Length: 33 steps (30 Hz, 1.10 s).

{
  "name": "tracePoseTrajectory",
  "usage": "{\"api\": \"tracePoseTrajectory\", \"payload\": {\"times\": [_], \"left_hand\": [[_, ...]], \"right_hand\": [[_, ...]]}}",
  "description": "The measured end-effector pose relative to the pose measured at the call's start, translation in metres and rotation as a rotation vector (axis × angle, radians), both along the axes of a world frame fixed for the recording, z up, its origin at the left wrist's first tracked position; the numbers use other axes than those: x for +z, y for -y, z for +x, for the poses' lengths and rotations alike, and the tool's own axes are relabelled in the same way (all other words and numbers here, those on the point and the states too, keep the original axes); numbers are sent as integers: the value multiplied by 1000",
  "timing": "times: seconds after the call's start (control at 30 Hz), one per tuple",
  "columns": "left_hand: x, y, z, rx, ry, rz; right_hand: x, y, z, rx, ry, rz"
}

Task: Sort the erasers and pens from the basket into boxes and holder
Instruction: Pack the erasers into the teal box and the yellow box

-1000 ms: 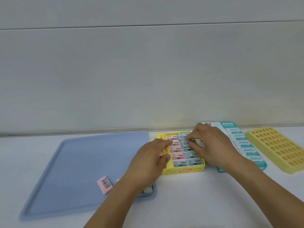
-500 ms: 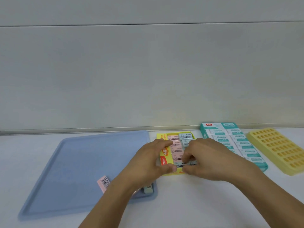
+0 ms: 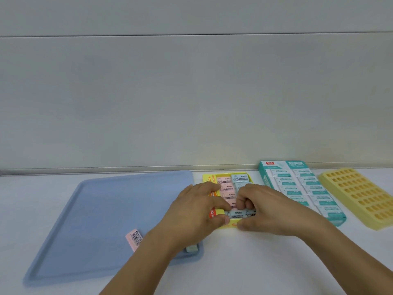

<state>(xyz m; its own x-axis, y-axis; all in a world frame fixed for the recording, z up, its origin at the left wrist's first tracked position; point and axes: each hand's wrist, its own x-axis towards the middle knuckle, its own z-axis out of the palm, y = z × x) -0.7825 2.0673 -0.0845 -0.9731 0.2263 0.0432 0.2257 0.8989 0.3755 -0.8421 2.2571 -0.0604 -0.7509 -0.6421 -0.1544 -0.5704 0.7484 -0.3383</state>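
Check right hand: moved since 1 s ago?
Yes. The right hand came toward the person, from the far rows of the yellow box to its near edge, where it pinches a blue eraser.

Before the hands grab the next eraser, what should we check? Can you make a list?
1. Yellow box sits flat on the table: ok.
2. Blue eraser in the front row lies level with the others: cannot tell, the hands cover part of it.
3. Left hand and right hand free to reach: not ok, both are at the box's front row.
4. Erasers left on the blue tray: ok, a pink eraser lies there, and a pale one peeks out by the left wrist.
5. Teal box full: cannot tell, the right hand hides part of it.
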Motion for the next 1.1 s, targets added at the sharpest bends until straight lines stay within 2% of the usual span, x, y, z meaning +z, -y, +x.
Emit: {"api": "tracePoseTrajectory", "payload": {"times": [0.27, 0.47, 0.6, 0.67, 0.73, 0.87, 0.97, 1.03, 1.1], "left_hand": [[2, -1, 2, 10, 21, 88], [6, -10, 1, 96, 36, 173], [7, -22, -8, 88, -48, -20], [4, -24, -11, 87, -69, -27], [6, -20, -9, 192, -75, 197], [21, 19, -1, 468, -6, 877], [30, 58, 13, 552, 84, 1323], [30, 73, 23, 627, 111, 1474], [27, 80, 30, 697, 137, 1587]], "right_hand": [[-15, -7, 2, 49, -43, -158], [-15, -9, -3, 61, 84, -316], [-17, -10, -5, 48, 74, -310], [-19, -13, -5, 24, 52, -326], [-19, -16, -4, 15, 48, -320], [-15, -21, 0, -16, 68, -342], [-10, -8, 7, -21, -136, -463], [-1, 17, 17, 54, -162, -548], [6, 50, 29, 206, -126, -507]]}}
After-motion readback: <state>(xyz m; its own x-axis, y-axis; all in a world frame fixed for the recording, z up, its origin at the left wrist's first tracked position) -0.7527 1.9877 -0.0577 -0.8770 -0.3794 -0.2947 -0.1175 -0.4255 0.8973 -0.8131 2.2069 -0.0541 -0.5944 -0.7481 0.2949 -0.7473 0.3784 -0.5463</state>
